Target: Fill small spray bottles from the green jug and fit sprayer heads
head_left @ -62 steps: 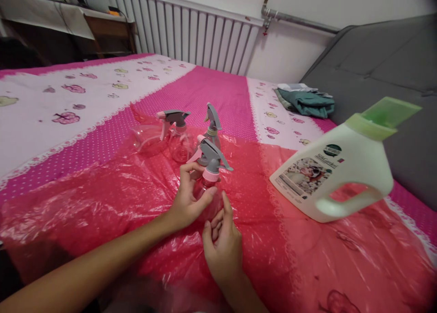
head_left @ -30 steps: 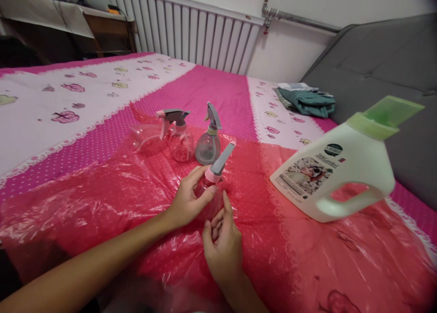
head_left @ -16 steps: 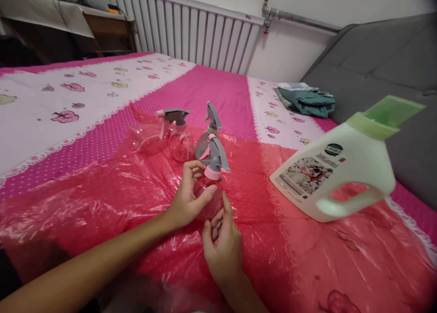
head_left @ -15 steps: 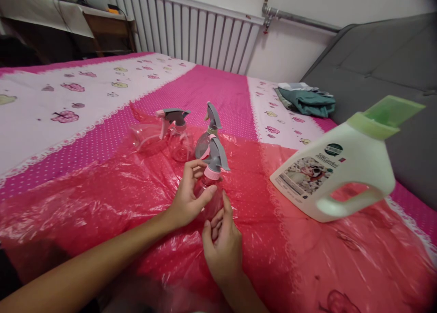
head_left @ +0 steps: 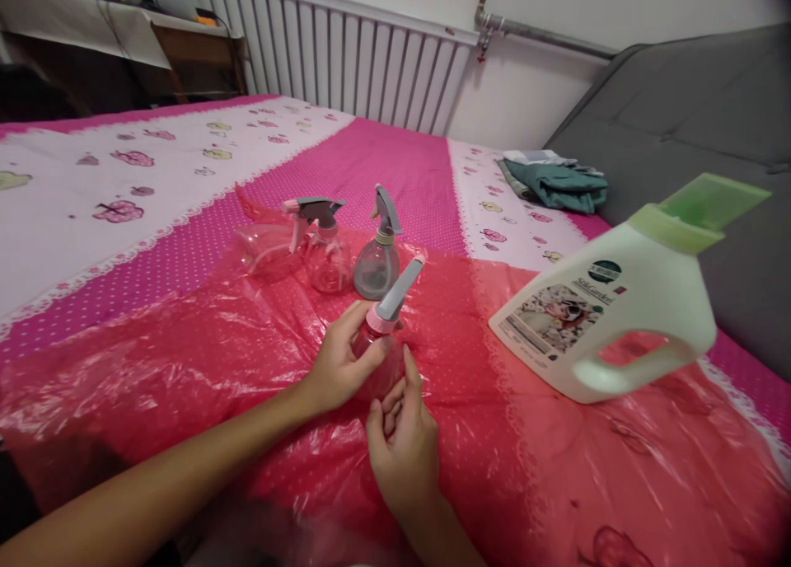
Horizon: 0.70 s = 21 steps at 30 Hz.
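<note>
So I've got my left hand (head_left: 341, 359) clamped around the upper body of a pink-collared spray bottle (head_left: 386, 371), and my right hand (head_left: 404, 443) closed in on its lower right side, fingers curled. It's over the red plastic sheet (head_left: 470, 460) on my bed (head_left: 395, 151), gray trigger head (head_left: 400, 291) angled away to the right. Just beyond it there's a smoky gray spray bottle (head_left: 374, 272) standing upright, a pink spray bottle (head_left: 326, 269) beside that, then a clear bottle (head_left: 265, 258) lying tipped over. Big SilkGarden jug (head_left: 636, 295) sits well off to the right.
</note>
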Motion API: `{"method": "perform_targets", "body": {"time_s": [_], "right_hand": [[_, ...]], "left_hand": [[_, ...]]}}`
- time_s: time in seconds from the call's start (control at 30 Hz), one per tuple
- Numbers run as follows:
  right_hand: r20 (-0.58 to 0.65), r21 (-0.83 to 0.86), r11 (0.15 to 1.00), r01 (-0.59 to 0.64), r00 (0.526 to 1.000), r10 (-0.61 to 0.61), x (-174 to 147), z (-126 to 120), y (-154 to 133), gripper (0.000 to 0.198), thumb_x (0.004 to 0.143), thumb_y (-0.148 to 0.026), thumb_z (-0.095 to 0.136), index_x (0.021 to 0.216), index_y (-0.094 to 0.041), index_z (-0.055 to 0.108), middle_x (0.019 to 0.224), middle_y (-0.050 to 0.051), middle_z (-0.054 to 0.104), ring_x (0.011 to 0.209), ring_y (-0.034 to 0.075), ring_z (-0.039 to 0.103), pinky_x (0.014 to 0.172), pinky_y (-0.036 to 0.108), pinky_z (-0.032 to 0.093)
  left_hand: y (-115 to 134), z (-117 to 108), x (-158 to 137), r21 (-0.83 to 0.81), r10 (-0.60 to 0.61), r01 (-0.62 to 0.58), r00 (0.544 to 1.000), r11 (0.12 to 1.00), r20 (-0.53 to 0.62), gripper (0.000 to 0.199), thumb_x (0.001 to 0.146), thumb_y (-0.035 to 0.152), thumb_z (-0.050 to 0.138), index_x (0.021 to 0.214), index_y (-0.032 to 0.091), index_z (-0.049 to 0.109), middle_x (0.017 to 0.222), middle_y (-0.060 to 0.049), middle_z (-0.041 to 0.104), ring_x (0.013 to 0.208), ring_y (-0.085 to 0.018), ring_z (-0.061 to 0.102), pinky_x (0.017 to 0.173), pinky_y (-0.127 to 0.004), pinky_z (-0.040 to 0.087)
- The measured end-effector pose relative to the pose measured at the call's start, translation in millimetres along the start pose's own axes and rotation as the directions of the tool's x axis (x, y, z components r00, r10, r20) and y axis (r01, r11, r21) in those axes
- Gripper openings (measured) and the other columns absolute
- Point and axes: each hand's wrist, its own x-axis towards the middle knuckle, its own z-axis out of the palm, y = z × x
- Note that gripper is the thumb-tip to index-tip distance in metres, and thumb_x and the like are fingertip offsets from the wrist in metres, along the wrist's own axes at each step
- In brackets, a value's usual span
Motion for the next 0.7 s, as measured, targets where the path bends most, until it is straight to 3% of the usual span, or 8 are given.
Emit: {"method": "perform_targets", "body": {"time_s": [0.23,0.4,0.53,0.7], "right_hand": [[-0.002,0.000,1.000,-0.007,1.000,0.007,-0.5,0.1,0.0,0.081,0.093,-0.018,0.051,0.171,-0.021,0.029,0.076,-0.005,0.064,0.057,0.013,0.062,0.055,0.027,0.051],[-0.007,0.011,1.000,-0.012,1.000,0.012,0.6,0.4,0.6,0.081,0.092,-0.018,0.051,0.170,-0.021,0.031,0.077,-0.004,0.065,0.058,0.014,0.062,0.056,0.028,0.052],[-0.009,0.007,1.000,-0.009,1.000,0.009,0.7,0.1,0.5,0.082,0.092,-0.017,0.050,0.171,-0.022,0.029,0.077,-0.004,0.065,0.058,0.014,0.063,0.056,0.028,0.052],[-0.003,0.016,1.000,-0.015,1.000,0.016,-0.2,-0.3,-0.4,0.080,0.092,-0.017,0.051,0.170,-0.020,0.032,0.076,-0.005,0.064,0.056,0.013,0.061,0.055,0.027,0.051]], "left_hand": [[-9.5,4.5,-6.3,-0.126,0.005,-0.013,0.998,0.992,-0.066,0.034,0.100,0.032,0.070,0.123,0.027,0.046,0.119,-0.007,0.069,0.109,-0.021,0.071,0.096,-0.037,0.054],[-6.9,3.2,-1.9,-0.075,0.016,-0.019,0.999,0.997,-0.042,0.038,0.098,0.033,0.071,0.132,0.024,0.057,0.126,-0.010,0.073,0.113,-0.024,0.071,0.102,-0.041,0.055],[-3.3,0.2,0.5,-0.004,0.001,-0.001,1.000,1.000,-0.008,0.025,0.098,0.035,0.068,0.118,0.020,0.068,0.116,-0.010,0.076,0.109,-0.027,0.071,0.103,-0.044,0.055],[-1.6,-0.2,-0.3,-0.006,-0.006,0.006,1.000,1.000,-0.006,0.020,0.097,0.034,0.068,0.110,0.019,0.068,0.112,-0.009,0.076,0.103,-0.025,0.071,0.097,-0.040,0.056]]}}
